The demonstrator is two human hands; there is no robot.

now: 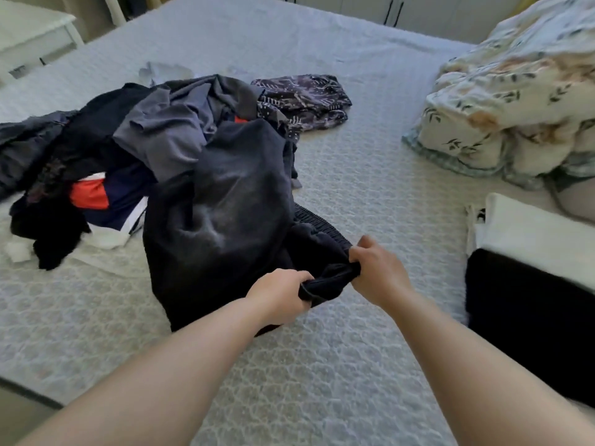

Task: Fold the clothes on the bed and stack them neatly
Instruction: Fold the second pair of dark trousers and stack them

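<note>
My left hand (pixel 283 296) and right hand (pixel 375 273) both grip a bunched end of the dark garment (pixel 225 214), fingers curled into the cloth, near the bed's (pixel 354 175) front edge. The unfolded pile (pixel 128 149) lies toward the left edge. A folded black and white stack (pixel 528 284) sits at the right edge.

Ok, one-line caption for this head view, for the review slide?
Both hands, left hand and right hand, grip one end of a dark garment on the bed, beside an unfolded pile.
</note>
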